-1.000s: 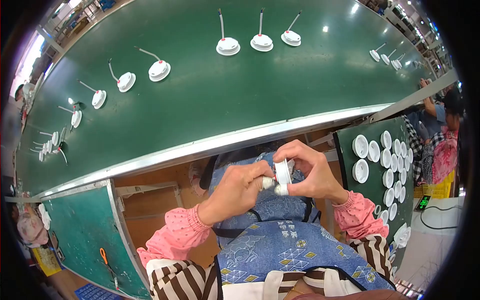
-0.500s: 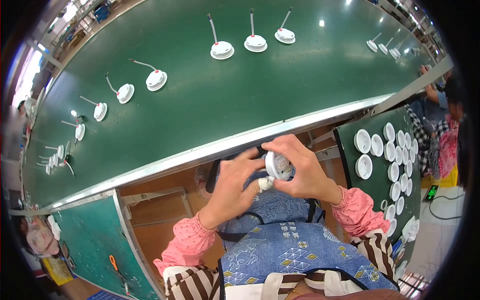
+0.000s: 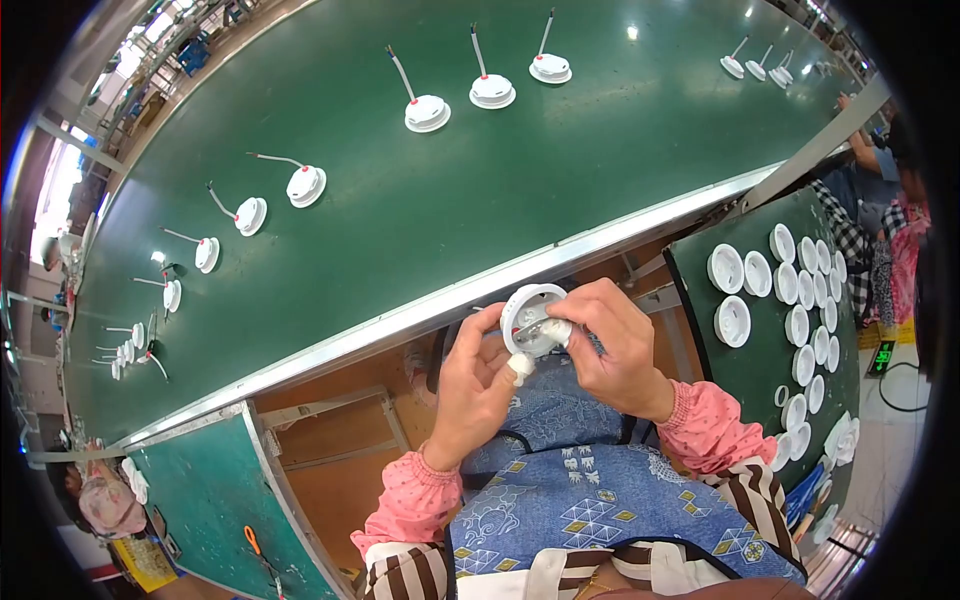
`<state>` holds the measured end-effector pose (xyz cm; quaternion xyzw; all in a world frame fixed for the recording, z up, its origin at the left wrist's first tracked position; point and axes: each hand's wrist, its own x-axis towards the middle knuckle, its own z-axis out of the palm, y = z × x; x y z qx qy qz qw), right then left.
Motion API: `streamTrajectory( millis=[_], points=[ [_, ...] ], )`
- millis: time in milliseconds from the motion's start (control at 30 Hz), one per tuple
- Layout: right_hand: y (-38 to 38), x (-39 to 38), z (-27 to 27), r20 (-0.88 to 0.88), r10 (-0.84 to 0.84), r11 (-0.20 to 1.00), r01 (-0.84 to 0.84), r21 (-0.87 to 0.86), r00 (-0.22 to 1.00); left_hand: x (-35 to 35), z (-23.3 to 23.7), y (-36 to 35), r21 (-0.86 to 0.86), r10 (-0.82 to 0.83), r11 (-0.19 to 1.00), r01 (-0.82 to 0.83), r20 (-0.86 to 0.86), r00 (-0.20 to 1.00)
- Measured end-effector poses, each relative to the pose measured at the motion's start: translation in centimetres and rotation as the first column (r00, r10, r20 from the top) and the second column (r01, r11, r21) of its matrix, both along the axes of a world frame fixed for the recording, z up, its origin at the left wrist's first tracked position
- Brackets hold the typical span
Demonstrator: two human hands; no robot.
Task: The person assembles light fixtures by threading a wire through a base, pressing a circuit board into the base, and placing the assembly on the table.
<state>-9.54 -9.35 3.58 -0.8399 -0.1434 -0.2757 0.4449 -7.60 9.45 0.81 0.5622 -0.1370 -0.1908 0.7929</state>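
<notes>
A round white plastic housing point(image 3: 517, 318) is tilted so its hollow inside faces me, above my lap at the table's edge. My left hand point(image 3: 474, 378) grips it by the rim from the left, with its thumb below. My right hand point(image 3: 612, 345) is closed at the housing's right side, fingertips at the rim and inside; whether they pinch a small part in there is hidden. White wrapping covers the tips of both thumbs. Beyond on the green table point(image 3: 430, 200) stand several white round lamp units point(image 3: 427, 112) with grey cables.
On the side table at right lie several open white housings point(image 3: 733, 320) and a white ring point(image 3: 781, 396). Orange-handled scissors point(image 3: 253, 540) rest on the left green board point(image 3: 200, 500). A metal bar point(image 3: 815, 150) crosses at the right, near another person's arm point(image 3: 862, 150).
The housing has turned from edge-on to showing its inside. My left hand has closed around its rim, and my right fingers have shifted from its outer side to its opening.
</notes>
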Motion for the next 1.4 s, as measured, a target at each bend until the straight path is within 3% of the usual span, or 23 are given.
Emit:
streamTrajectory(
  millis=[133, 333, 433, 533, 633, 833, 933, 1033, 1100, 1200, 1300, 1333, 1400],
  points=[
    [0.3, 0.6, -0.5, 0.027, -0.075, 0.995, 0.077, -0.065, 0.997, -0.7, -0.2, -1.9, 0.147, 0.144, 0.975, -0.167, 0.157, 0.977],
    [1.0, 1.0, -0.8, 0.075, -0.143, 0.988, 0.147, -0.045, 0.987, -1.0, 0.4, -3.7, 0.205, 0.340, 0.908, -0.365, 0.145, 0.929],
    [0.9, 1.2, -0.4, 0.141, -0.212, 0.974, 0.221, -0.051, 0.967, -0.8, 0.4, -3.4, 0.206, 0.357, 0.911, -0.357, 0.036, 0.933],
    [0.9, 0.5, 0.6, -0.151, -0.148, 0.983, 0.162, 0.087, 0.977, -0.8, 0.9, -3.2, 0.205, 0.342, 0.918, -0.339, 0.024, 0.939],
    [0.2, 0.4, 0.4, -0.348, 0.059, 0.986, 0.001, 0.168, 0.936, -0.9, 0.9, -3.2, 0.171, 0.331, 0.928, -0.331, 0.033, 0.943],
    [0.2, 0.1, 0.4, -0.380, 0.105, 0.970, -0.010, 0.243, 0.919, -0.8, 0.6, -3.4, 0.113, 0.301, 0.947, -0.302, 0.021, 0.953],
    [0.6, 0.0, -0.6, -0.349, 0.077, 0.953, 0.034, 0.302, 0.934, -0.4, 0.3, -3.3, 0.265, 0.268, 0.912, -0.311, 0.187, 0.945],
    [0.8, 0.3, -1.8, -0.378, 0.073, 0.899, 0.104, 0.426, 0.923, 0.5, 0.0, -3.6, 0.243, 0.262, 0.924, -0.294, 0.155, 0.953],
    [1.0, 0.3, -1.7, -0.359, 0.128, 0.811, 0.111, 0.575, 0.924, 0.7, 0.6, -3.9, 0.224, 0.243, 0.929, -0.294, 0.230, 0.942],
    [0.9, 0.6, -1.5, -0.309, 0.092, 0.753, 0.137, 0.644, 0.947, 0.4, 1.5, -4.7, 0.280, 0.273, 0.855, -0.437, 0.473, 0.838],
    [0.9, 0.9, -1.6, -0.293, 0.099, 0.710, 0.139, 0.691, 0.951, -0.4, 2.7, -4.4, 0.446, 0.180, 0.769, -0.457, 0.536, 0.825],
    [1.1, 0.7, -1.3, -0.306, 0.117, 0.725, 0.129, 0.676, 0.945, -0.4, 1.8, -4.7, 0.318, 0.279, 0.846, -0.427, 0.419, 0.864],
    [1.4, 0.6, -1.3, -0.283, 0.153, 0.733, 0.084, 0.676, 0.947, -0.5, 1.1, -4.6, 0.268, 0.322, 0.882, -0.387, 0.256, 0.911]
  ],
)
